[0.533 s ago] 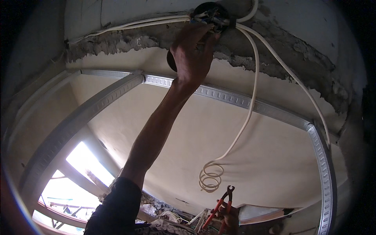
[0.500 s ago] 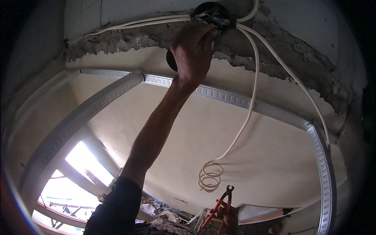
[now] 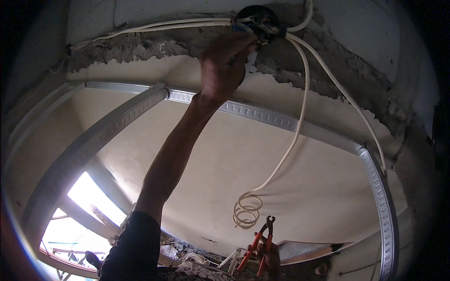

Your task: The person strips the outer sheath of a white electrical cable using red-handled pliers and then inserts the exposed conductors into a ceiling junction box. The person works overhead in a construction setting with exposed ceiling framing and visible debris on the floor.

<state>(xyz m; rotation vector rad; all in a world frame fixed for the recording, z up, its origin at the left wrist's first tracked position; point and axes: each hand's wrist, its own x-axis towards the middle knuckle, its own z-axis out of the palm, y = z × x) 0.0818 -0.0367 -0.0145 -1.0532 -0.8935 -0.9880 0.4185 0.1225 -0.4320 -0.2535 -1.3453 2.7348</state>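
Observation:
A round black junction box [image 3: 257, 16] is set in the wall at the top, with a tangle of wires inside, some blue. My left hand [image 3: 220, 70] is raised to its lower edge, thumb and fingers pressed together at the wires; what lies between the fingertips is too dark to make out. Low in the view, my right hand [image 3: 268, 255] grips red-handled pincers [image 3: 253, 250] upright, their dark jaws pointing up. Just above the jaws hangs the coiled end of a white cable [image 3: 247, 213], which drops from the box.
More white cables [image 3: 168, 24] run left from the box; another cable [image 3: 344, 89] droops right. Metal channel framing [image 3: 262, 112] crosses below the broken plaster edge [image 3: 140, 56] and comes down both sides. A bright opening [image 3: 89, 196] is at lower left, with rubble [image 3: 180, 246] below.
My left hand has shifted slightly left and down relative to the box, its fingers still at the wires. The dark rounded shape beside its wrist no longer shows. My right hand still holds the pincers.

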